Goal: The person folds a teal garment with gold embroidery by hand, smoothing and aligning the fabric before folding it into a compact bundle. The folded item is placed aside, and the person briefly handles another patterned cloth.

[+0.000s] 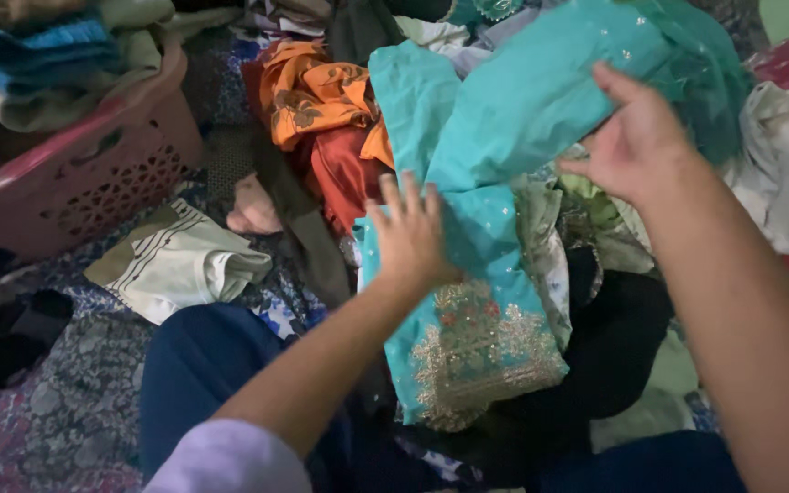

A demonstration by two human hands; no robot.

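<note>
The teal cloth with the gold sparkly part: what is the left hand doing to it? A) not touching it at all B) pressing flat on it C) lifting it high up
B: the left hand lies flat with fingers spread on the teal cloth, just above its gold embroidered end.

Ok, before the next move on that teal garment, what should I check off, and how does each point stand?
1. Left hand flat on the teal garment: ok, palm down, fingers spread.
2. Right hand has a grip on the upper fold: cannot tell, it is open against the cloth, fingertips hidden.
3. Garment free of the pile: not ok, it lies over the orange cloth and other clothes.
4. Gold embroidered hem visible: ok, near the person's lap.
5. Pink laundry basket has room: not ok, folded clothes are heaped in it.
6. Folded striped cloth clear of the hands: ok, it lies apart.
</note>
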